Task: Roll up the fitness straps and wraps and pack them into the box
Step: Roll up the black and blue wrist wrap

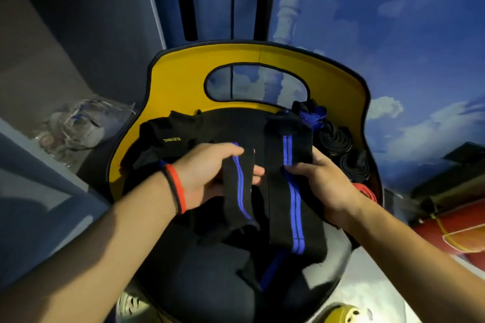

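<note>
Both hands are over the yellow-lined box [178, 73]. The left hand [207, 173] has its fingers curled round a narrow black strap [237, 191] with a blue stripe. The right hand [322, 183] pinches a wider blue-striped wrap [291, 207], which hangs down over the box's near edge. Rolled straps [333, 139] sit against the box's right wall.

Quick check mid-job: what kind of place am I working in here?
Probably an indoor gym or storage corner, not certain: a sky-and-cloud printed backdrop, a yellow-lined box holding rolled straps, and crumpled plastic bags.
</note>
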Available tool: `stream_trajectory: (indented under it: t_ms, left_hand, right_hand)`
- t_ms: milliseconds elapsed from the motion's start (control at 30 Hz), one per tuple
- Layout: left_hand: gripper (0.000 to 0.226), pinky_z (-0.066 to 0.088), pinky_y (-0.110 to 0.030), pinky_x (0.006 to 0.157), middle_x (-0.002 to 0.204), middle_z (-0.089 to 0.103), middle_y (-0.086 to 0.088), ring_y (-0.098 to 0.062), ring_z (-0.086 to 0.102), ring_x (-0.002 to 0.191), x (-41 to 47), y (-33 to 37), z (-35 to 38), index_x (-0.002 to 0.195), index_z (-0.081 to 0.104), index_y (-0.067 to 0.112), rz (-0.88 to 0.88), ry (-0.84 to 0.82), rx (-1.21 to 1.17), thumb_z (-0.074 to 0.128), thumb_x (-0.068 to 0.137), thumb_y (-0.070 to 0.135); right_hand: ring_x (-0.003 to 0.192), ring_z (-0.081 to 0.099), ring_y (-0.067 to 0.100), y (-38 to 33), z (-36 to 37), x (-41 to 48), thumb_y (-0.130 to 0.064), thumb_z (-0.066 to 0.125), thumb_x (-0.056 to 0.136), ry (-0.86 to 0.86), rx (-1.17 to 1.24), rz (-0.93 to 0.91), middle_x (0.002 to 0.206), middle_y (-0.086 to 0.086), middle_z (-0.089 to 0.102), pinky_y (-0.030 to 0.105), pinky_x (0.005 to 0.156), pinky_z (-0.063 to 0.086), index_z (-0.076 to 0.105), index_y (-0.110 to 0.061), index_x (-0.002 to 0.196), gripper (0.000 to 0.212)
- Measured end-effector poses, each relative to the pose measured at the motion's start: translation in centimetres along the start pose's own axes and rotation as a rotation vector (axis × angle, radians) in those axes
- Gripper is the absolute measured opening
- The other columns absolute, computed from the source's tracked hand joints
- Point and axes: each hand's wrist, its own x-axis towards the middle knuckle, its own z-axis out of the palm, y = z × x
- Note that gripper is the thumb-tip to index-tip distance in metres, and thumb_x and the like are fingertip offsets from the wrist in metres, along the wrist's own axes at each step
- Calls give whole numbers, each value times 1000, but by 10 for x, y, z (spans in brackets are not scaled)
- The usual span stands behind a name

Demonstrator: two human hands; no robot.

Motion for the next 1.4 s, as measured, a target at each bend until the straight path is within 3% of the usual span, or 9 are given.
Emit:
stream_trajectory:
  t_ms: [333,467,600,767,867,1033,1200,1300,1400]
  left_hand:
    - [26,61,-24,55,100,78,-7,-15,76,75,20,10,-1,107,74,12,4,141,-369,72,89,31]
    - [17,62,-28,74,102,78,-9,-17,76,84,26,7,3,102,76,10,31,156,-318,74,85,12]
    - [27,62,-27,64,102,77,-11,-20,76,88,31,2,0,109,74,8,73,161,-277,74,83,2]
    - [51,59,-37,81,108,76,-6,-24,74,97,32,-1,-3,117,68,18,255,218,74,77,75,-9]
    - [60,53,-35,96,114,71,0,-19,68,105,24,-4,-3,117,60,23,360,275,500,85,67,1]
    - [92,45,-28,104,151,32,-12,-25,49,131,1,-30,18,139,32,13,339,126,1348,82,67,40]
    - [92,55,-33,98,145,34,4,-6,56,122,1,-32,16,152,18,23,228,-302,947,70,77,9]
    - [72,41,-47,111,136,48,7,-10,52,122,14,-20,-6,138,46,19,262,-199,811,63,68,26]
    - [59,42,-51,109,119,70,-7,-21,63,112,17,-13,-10,118,67,12,162,-125,187,70,66,41]
  right_hand:
    - [98,74,29,6,6,6,-9,60,98,-17,87,15,113,18,75,37,88,60,71,-8,116,21]
    - [113,70,32,3,9,9,-2,63,93,-55,81,-61,122,11,74,46,101,55,65,-17,128,38]
    - [118,67,37,3,7,12,0,58,96,-117,112,-78,126,15,71,47,102,55,64,-13,130,36]
    - [125,64,25,4,2,15,1,58,97,-132,-18,-181,135,3,68,40,104,51,58,-24,139,49]
    - [145,39,0,0,-5,18,-1,58,95,-3,-496,-363,156,-23,42,33,122,32,34,-46,155,78]
    - [118,62,-3,6,6,13,-62,59,85,-72,-637,-222,119,-19,73,37,111,45,75,-37,118,45]
    - [89,70,3,16,18,6,-59,63,93,-158,-659,-224,91,-10,77,32,87,54,74,-28,98,33]
    - [61,53,7,15,14,9,-55,48,100,-21,-850,-308,62,-7,59,34,66,42,59,-12,72,53]
    - [74,64,8,15,20,5,-63,51,98,-255,-625,-207,76,-4,72,40,75,52,68,-9,83,59]
